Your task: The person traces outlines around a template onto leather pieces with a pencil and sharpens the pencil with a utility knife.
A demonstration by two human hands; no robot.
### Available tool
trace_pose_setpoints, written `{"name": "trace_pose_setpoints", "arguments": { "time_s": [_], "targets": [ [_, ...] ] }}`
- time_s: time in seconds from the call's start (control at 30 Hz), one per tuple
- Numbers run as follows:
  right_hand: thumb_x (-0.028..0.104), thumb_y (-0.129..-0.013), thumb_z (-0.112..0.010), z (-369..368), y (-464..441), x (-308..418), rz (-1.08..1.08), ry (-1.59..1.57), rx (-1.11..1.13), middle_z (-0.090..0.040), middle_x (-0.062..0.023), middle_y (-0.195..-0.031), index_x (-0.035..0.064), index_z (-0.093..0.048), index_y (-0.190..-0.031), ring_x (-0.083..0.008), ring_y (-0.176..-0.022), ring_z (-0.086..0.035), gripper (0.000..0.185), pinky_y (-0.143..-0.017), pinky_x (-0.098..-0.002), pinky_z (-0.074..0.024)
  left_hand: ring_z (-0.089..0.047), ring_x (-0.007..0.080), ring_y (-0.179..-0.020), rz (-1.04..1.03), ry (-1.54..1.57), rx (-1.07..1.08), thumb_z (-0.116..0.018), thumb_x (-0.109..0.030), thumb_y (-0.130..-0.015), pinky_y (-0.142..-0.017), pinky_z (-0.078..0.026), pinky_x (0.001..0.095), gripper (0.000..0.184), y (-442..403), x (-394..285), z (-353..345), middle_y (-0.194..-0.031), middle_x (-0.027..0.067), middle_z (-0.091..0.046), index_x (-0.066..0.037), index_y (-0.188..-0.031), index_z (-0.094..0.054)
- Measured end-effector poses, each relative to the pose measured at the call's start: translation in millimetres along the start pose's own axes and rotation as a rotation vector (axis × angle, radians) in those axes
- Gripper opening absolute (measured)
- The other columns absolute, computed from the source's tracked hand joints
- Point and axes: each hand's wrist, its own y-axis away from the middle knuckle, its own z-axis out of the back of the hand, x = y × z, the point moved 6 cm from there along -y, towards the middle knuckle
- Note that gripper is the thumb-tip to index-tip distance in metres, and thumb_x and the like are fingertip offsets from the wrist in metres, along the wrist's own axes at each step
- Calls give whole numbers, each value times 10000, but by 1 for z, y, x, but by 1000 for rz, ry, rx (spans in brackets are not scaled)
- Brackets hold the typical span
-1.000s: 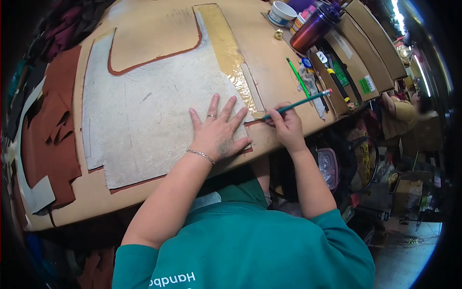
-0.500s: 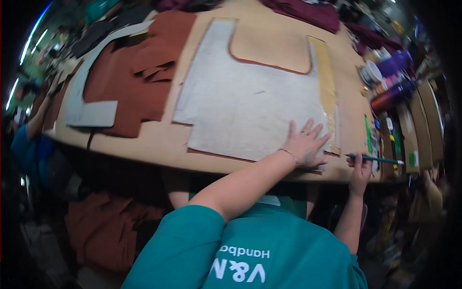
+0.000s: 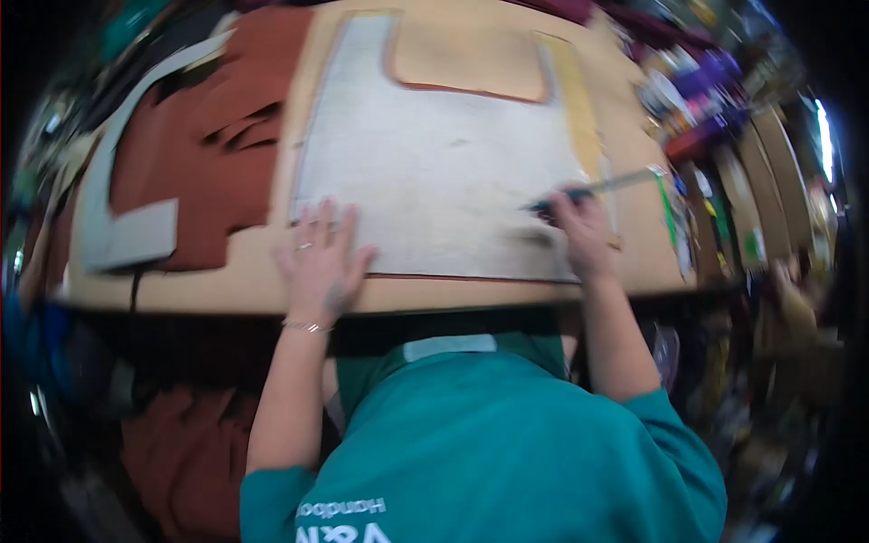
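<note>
Gripped in the right hand (image 3: 588, 233), the pencil (image 3: 625, 179) is over the grey sheet (image 3: 444, 172), at the frame's centre. Left hand (image 3: 321, 262), fingers spread, seems to rest at its lower-left corner. Weak pressure could let the sheet slip; a careless tip could mark it.

left on worktop (image 3: 643, 246): slit rust-brown sheet (image 3: 199, 172); pale curved piece (image 3: 140, 235) lies along its left side. far right: white tub (image 3: 665, 95), purple container (image 3: 706, 74), red bottle (image 3: 692, 138), all blurred. green stick (image 3: 668, 210) near brown cardboard (image 3: 778, 154). dark red cloth (image 3: 570, 9) at far edge. below worktop, left: heap of rust-brown material (image 3: 186, 452). right edge: bright light strip (image 3: 824, 127).
</note>
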Motion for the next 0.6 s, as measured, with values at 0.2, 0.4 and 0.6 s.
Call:
{"name": "trace_pose_setpoints", "arguments": {
  "time_s": [0.2, 0.4, 0.6],
  "targets": [
    [111, -869, -533, 8, 45, -1, 72, -80, -96, -559, -43, -797, 45, -489, -951, -103, -751, -546, 113, -697, -236, -452, -155, 322, -1321, -350, 197, -10, -473, -411, -841, -927, -184, 669, 507, -21, -67, 10, -1417, 66, -247, -178, -1287, -412],
    [129, -884, -522, 136, 52, -22, 92, -37, -409, -546, -36, -755, 41, -457, -928, -89, -682, -543, 118, -647, -228, -460, -121, 310, -1330, -876, 313, 182, -487, -588, -760, -951, -162, 668, 698, -45, -226, 19, -1420, 47, -236, -197, -1322, -350],
    [112, -869, -538, 122, 40, -47, 190, 151, -317, -564, -61, -744, -5, -496, -900, -104, -666, -556, 128, -590, -252, -471, -97, 339, -1328, -871, 181, 222, -484, -727, -646, -934, -154, 691, 878, -69, -293, -5, -1435, 41, -194, -257, -1357, -275]
  ]
}}
